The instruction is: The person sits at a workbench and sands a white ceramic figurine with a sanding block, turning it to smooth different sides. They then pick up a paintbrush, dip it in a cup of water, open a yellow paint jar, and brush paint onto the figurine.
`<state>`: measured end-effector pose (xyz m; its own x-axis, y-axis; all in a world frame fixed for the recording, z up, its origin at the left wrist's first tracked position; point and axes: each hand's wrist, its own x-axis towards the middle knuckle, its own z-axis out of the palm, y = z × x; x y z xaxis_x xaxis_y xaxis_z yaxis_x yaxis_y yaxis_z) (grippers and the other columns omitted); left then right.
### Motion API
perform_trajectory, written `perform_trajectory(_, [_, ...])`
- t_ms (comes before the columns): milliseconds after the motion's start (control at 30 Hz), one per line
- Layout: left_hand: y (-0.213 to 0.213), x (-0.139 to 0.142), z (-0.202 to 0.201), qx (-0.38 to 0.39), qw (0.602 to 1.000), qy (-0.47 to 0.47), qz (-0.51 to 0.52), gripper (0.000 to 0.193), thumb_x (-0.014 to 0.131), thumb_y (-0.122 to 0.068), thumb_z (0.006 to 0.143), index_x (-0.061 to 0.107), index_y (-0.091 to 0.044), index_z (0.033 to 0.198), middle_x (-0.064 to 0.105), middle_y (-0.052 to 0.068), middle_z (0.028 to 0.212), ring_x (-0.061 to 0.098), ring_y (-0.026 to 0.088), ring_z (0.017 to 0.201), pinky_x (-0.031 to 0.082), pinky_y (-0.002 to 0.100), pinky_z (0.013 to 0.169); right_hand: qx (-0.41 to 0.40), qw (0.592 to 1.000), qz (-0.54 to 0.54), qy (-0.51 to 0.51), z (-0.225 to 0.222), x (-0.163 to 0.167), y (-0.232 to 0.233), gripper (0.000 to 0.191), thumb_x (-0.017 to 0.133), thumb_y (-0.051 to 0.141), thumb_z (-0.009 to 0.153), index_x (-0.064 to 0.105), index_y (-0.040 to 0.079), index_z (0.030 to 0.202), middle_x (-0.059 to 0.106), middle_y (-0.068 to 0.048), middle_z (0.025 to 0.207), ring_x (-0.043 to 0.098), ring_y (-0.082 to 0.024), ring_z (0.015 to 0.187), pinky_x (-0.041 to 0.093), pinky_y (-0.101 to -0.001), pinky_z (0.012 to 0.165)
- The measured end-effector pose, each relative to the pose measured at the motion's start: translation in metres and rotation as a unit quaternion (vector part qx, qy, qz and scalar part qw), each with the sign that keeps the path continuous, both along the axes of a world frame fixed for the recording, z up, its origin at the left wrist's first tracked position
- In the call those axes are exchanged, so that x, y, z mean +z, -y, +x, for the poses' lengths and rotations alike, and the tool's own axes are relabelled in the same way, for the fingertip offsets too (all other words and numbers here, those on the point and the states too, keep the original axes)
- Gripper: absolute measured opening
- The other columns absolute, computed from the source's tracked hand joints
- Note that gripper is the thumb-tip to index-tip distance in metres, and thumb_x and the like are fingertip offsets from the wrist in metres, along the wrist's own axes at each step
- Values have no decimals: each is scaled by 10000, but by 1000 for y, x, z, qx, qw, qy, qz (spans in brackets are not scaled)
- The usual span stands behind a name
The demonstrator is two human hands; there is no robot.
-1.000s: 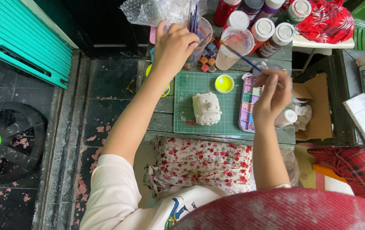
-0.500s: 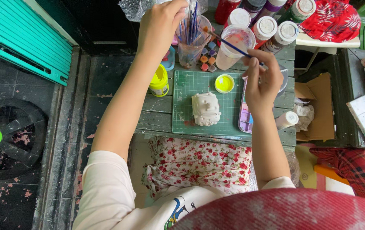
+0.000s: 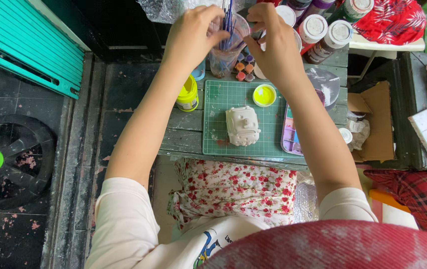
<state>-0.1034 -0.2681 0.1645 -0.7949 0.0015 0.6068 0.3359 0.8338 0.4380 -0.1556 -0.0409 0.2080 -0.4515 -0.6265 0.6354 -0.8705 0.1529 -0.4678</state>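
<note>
Both hands are up at the far edge of the bench (image 3: 188, 130), working over the clear cup (image 3: 227, 50) that holds a bunch of thin brushes (image 3: 228, 22). The left hand (image 3: 192, 35) has its fingers curled in around the cup's left side, thumb pointing across toward the brush handles. Looks like a loose grip on the rim, though whether it's actually squeezing the cup or just steadying it is hard to say. The right hand (image 3: 271, 42) comes in from the other side with fingertips bunched together right above the brushes, like it's pinching one handle, but the handle is mostly hidden behind the fingers, so I can't tell for sure.

The key bit: the brushes stand nearly upright in the cup, long axis pointing up toward the camera, and the cup sits directly between the two hands, touching or almost touching both. The right fingertips are closest to the handle tips.

Nearer the body, the white clay figure (image 3: 242, 125) lies on the green cutting mat (image 3: 218, 144), well apart from either hand. A yellow paint lid (image 3: 264, 95), a yellow paint pot (image 3: 188, 94) and a paint palette (image 3: 290, 135) sit around it.
</note>
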Motion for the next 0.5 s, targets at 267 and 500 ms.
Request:
perform_trajectory(267, [6, -18, 8, 1, 986, 29, -165, 210, 875, -389, 781, 815, -209, 871, 622, -20, 1018, 539, 210, 1105, 405, 436, 973, -45, 974, 179, -130, -22, -30, 15, 213, 804, 57, 790, 797, 178, 966, 610, -69, 1127, 535, -300, 1089, 448, -458, 864])
perform_trajectory(500, [5, -22, -2, -25, 986, 31, -165, 222, 866, -365, 784, 786, -164, 836, 680, 6, 964, 601, 209, 1122, 340, 459, 1137, 21, 976, 188, -105, -37, -39, 20, 180, 736, 91, 809, 788, 152, 970, 643, -16, 1218, 509, -284, 1176, 415, -476, 990])
